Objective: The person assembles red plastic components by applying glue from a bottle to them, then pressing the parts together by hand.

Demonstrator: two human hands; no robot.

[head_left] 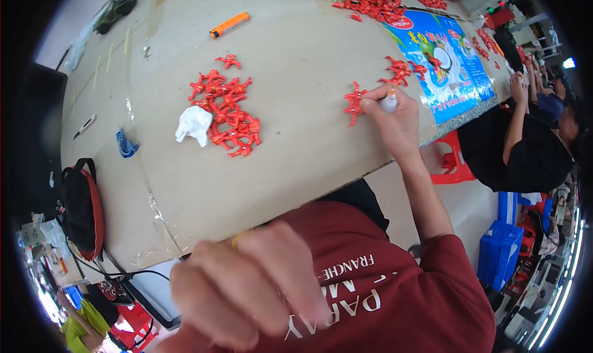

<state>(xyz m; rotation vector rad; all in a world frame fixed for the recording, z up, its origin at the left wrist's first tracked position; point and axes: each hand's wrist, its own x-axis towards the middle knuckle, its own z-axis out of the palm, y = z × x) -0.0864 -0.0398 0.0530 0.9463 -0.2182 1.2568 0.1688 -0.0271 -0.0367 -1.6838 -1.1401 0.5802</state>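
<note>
My right hand (398, 118) is closed round a short white marker (389, 101). Its thumb and fingertips meet the edge of a small red plastic figure (354, 104) on the table; whether they grip the figure too is hard to tell. Close to the camera, my left hand (244, 285) hangs in front of my dark red shirt, its fingers bent and blurred, and nothing shows in it. Left of centre lies a pile of red figures (228, 115), with a crumpled white piece (194, 126) against its left side. Several more red figures (396, 71) lie just beyond my right hand.
An orange box (230, 25) lies toward the table's far side. A blue printed sheet (454, 87) covers the right end, near a big heap of red pieces (374, 2). At left are a cutter knife (84, 126), a blue wrapper (126, 144) and a black-red bag (83, 211). People sit at right.
</note>
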